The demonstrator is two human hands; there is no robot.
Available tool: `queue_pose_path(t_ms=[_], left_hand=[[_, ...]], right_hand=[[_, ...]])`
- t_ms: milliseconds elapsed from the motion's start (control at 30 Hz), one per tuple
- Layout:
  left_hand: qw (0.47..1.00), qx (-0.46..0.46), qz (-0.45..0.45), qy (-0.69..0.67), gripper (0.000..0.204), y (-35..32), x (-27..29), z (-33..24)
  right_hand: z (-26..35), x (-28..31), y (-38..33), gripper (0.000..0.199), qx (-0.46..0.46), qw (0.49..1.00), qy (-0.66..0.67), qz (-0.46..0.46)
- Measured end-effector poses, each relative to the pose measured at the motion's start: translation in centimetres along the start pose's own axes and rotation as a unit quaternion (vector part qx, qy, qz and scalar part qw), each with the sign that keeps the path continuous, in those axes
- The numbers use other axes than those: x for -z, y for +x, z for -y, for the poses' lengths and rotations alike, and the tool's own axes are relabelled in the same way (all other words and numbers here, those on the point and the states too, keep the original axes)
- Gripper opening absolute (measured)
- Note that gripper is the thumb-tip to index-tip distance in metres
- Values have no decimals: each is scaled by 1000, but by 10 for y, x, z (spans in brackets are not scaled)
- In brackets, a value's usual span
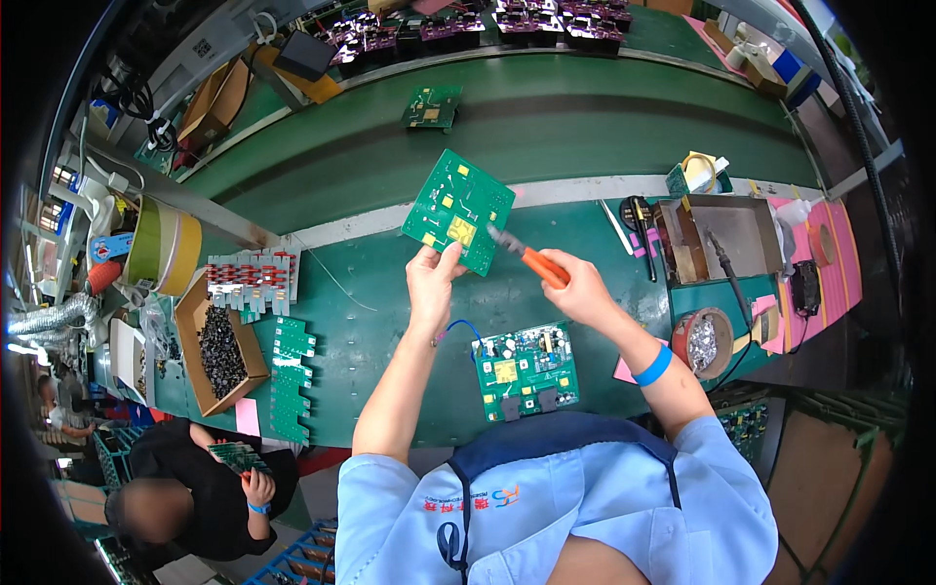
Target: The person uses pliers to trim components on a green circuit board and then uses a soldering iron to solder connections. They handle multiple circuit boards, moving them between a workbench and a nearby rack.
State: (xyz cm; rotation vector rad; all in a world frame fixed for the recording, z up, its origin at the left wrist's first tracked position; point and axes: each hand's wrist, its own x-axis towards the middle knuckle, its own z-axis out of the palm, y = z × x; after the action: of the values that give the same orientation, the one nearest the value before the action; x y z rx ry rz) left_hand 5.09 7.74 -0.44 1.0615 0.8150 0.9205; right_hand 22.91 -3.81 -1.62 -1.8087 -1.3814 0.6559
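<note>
Two hands work above a green table: the left hand pinches a green circuit board by its lower edge, raised and tilted. The right hand grips orange-handled cutters, tips touching the board. That thin pinch could let the board twist or slip under the cutters' push.

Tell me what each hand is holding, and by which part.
The left hand pinches the green circuit board by its lower edge. The right hand grips the cutters by their orange handles.

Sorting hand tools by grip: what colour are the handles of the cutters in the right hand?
Orange, on the cutters in the right hand; head view shows it.
</note>
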Motion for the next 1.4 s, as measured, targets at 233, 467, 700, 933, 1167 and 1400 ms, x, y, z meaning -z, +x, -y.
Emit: queue_pose_path(t_ms=[233,467,700,933,1167,1400], left_hand=[[997,-3,37,62,16,23,21,15],[721,-427,162,522,18,32,39,25],[548,-453,330,620,27,40,70,27],[595,-390,177,679,31,63,116,40],[670,-329,95,659,10,121,104,46],[787,-80,9,612,26,210,59,55]], right_hand=[[-81,-2,-7,58,-165,974,-77,-131],[-117,-5,-29,67,-31,924,-303,-233],[-124,-7,-30,68,-18,921,-297,-252],[-126,-7,-30,66,-20,918,-305,-252],[-126,-7,-27,66,-22,920,-304,-245],[-126,-8,-27,65,-29,918,-315,-238]])
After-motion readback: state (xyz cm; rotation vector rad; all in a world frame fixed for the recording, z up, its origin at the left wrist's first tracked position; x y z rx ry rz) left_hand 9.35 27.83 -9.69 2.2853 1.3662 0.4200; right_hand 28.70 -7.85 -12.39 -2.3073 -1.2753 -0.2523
